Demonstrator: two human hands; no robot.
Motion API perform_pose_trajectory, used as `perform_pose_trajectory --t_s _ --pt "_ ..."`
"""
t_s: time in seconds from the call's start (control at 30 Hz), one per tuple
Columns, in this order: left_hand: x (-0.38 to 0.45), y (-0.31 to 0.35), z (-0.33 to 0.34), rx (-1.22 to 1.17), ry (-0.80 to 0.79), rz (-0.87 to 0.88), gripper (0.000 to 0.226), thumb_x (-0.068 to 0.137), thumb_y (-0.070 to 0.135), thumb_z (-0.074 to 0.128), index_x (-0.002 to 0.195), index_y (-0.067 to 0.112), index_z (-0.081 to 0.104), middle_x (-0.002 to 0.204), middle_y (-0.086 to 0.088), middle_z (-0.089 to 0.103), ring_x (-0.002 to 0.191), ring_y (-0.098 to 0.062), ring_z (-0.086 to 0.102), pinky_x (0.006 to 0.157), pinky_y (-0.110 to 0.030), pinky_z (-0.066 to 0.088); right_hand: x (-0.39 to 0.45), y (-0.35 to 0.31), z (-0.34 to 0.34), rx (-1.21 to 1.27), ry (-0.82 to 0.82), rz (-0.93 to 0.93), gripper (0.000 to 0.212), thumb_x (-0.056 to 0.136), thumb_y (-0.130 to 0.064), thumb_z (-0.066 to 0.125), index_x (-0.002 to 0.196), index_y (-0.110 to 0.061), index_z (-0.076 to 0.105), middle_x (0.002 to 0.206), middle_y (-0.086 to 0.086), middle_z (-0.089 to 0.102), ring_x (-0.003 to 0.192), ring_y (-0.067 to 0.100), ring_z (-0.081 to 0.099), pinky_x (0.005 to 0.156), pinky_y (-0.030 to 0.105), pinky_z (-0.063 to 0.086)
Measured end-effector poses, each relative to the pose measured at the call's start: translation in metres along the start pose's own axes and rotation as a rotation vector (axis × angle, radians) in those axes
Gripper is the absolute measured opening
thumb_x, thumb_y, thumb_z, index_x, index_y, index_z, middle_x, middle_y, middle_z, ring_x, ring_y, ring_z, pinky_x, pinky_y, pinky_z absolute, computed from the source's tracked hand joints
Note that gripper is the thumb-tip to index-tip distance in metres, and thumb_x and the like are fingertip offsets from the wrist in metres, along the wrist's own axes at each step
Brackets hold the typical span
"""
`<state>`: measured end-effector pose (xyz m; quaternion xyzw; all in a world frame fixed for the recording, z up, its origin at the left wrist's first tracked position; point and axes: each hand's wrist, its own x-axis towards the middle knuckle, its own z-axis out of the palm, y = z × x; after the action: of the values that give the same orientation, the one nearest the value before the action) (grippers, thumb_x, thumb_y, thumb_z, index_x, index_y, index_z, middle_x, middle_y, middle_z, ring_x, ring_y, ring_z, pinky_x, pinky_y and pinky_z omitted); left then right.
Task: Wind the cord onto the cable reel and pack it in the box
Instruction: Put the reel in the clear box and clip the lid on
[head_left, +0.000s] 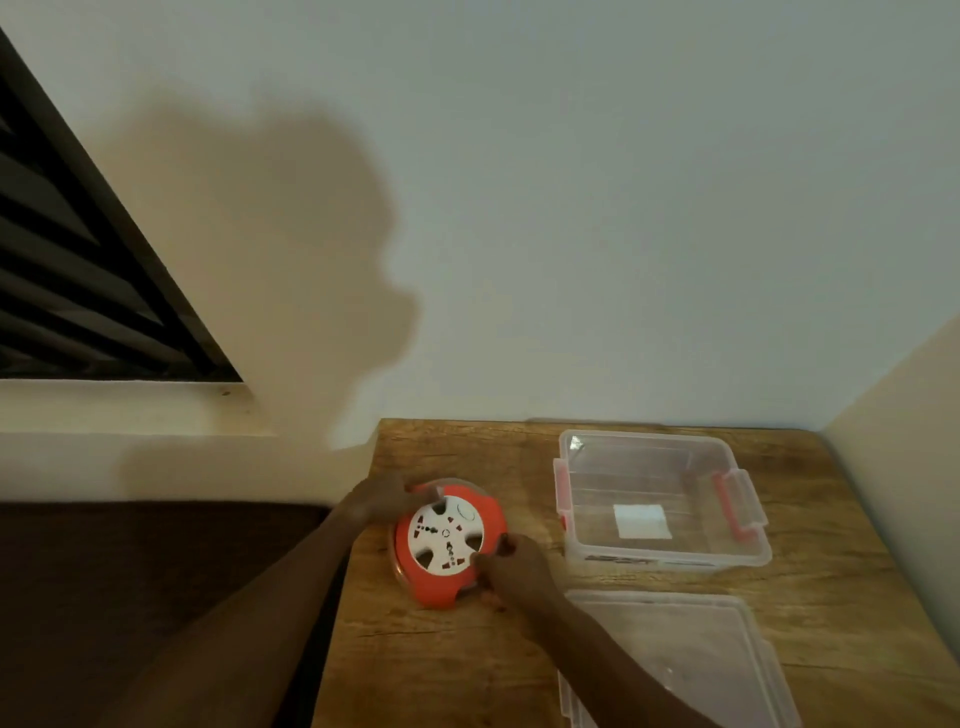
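The round orange plastic cable reel with the white socket face (448, 544) lies flat on the wooden surface (447, 670), near that surface's left edge and just left of the box. No loose cord shows around it; whether the cord sits wound inside the rim is too small to tell.

Your left hand (382, 500) rests on the reel's far left rim, its fingers (423, 498) curled over the orange edge and reaching onto the white face. Your right hand (514, 569) grips the reel's near right rim, thumb on top at the edge of the white face and fingers wrapped round the orange side. Both hands are on the reel at opposite sides, forearms coming in from the bottom of the view.

To the right of the reel stands the clear rectangular plastic storage box with orange-red side latches (737, 512), open on top, with a white square label (641, 521) showing through its bottom. It stands near the reel but not touching it. In front of the box, closer to you, the clear plastic lid (675, 660) lies flat on the surface, just right of your right forearm.

Beyond the surface is a pale wall (623, 208) with a shadow cast on it, and a dark louvred window (78, 270) at the left.
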<state>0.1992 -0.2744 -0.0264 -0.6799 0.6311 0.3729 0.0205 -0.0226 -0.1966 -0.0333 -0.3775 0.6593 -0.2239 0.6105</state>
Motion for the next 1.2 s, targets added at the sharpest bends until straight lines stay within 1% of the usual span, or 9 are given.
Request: perform_pose_trajectory --t_s 0.1,0.33,0.47,0.53,0.7,0.8,0.97,1.07,1.2 --pt "-0.011 -0.020 -0.003 -0.281 0.054 -0.025 0.057 0.086 0.069 0.064 0.100 0.016 0.077 0.087 -0.002 0.082 0.079 -0.015 0.079 0.080 -0.034 0.064 -0.006 -0.007 0.008 0.021 0.014 -0.061 0.058 0.079 -0.012 0.079 0.128 -0.009 0.048 0.113 0.002 0.063 0.097 0.017 0.066 0.071 0.030 0.061" --pt "-0.047 0.019 -0.040 -0.648 0.377 0.099 0.031 0.081 0.059 0.076 0.078 0.029 0.073 0.068 0.005 0.077 0.056 -0.010 0.073 0.052 -0.022 0.053 -0.029 -0.064 -0.010 0.053 0.032 -0.303 0.058 0.082 -0.021 0.078 0.132 -0.017 0.047 0.125 -0.001 0.061 0.110 0.020 0.063 0.081 0.039 0.061" --pt "-0.049 0.081 -0.059 -0.748 0.507 0.171 0.045 0.083 0.050 0.081 0.092 0.007 0.069 0.073 -0.003 0.075 0.061 -0.016 0.073 0.057 -0.029 0.057 -0.044 -0.092 -0.056 0.084 0.132 -0.443 0.057 0.078 -0.024 0.080 0.126 -0.022 0.050 0.114 -0.007 0.061 0.103 0.017 0.064 0.079 0.043 0.061" --pt "-0.046 0.118 -0.057 -0.731 0.533 0.219 0.044 0.084 0.050 0.079 0.094 0.008 0.070 0.080 -0.007 0.076 0.067 -0.019 0.074 0.062 -0.032 0.057 -0.045 -0.096 -0.087 0.105 0.190 -0.462 0.054 0.077 -0.026 0.080 0.125 -0.022 0.054 0.113 -0.006 0.062 0.100 0.017 0.065 0.077 0.044 0.061" --pt "-0.030 0.206 -0.021 -0.730 0.501 0.273 0.035 0.087 0.047 0.078 0.094 0.014 0.073 0.083 0.006 0.074 0.065 -0.002 0.070 0.059 -0.019 0.053 -0.038 -0.082 -0.171 0.103 0.317 -0.420 0.048 0.080 -0.025 0.078 0.124 -0.024 0.058 0.114 -0.004 0.066 0.098 0.016 0.065 0.077 0.041 0.062" --pt "-0.018 0.244 0.009 -0.770 0.436 0.256 0.031 0.088 0.045 0.077 0.096 0.016 0.073 0.091 0.004 0.075 0.081 -0.013 0.073 0.068 -0.028 0.057 -0.031 -0.069 -0.213 0.099 0.369 -0.365 0.049 0.081 -0.021 0.078 0.126 -0.020 0.057 0.114 -0.001 0.067 0.099 0.018 0.066 0.077 0.042 0.062" --pt "-0.004 0.274 0.059 -0.815 0.378 0.148 0.029 0.094 0.041 0.072 0.097 0.012 0.077 0.088 -0.005 0.080 0.082 -0.025 0.077 0.072 -0.038 0.062 -0.023 -0.049 -0.255 0.012 0.353 -0.341 0.046 0.081 -0.010 0.077 0.124 -0.014 0.059 0.108 0.003 0.068 0.090 0.016 0.068 0.068 0.034 0.062" --pt "-0.003 0.282 0.078 -0.808 0.385 0.109 0.030 0.097 0.039 0.067 0.101 0.011 0.076 0.087 -0.006 0.080 0.077 -0.024 0.077 0.067 -0.035 0.063 -0.019 -0.041 -0.266 -0.078 0.341 -0.335 0.048 0.080 -0.010 0.079 0.123 -0.010 0.059 0.113 0.007 0.069 0.094 0.021 0.069 0.075 0.039 0.062" --pt "-0.002 0.285 0.084 -0.819 0.394 0.113 0.029 0.102 0.033 0.061 0.099 0.008 0.074 0.088 -0.012 0.080 0.079 -0.032 0.078 0.076 -0.044 0.064 -0.011 -0.041 -0.271 -0.257 0.302 -0.351 0.049 0.081 -0.014 0.078 0.125 -0.010 0.058 0.115 0.008 0.069 0.097 0.021 0.069 0.076 0.037 0.061"
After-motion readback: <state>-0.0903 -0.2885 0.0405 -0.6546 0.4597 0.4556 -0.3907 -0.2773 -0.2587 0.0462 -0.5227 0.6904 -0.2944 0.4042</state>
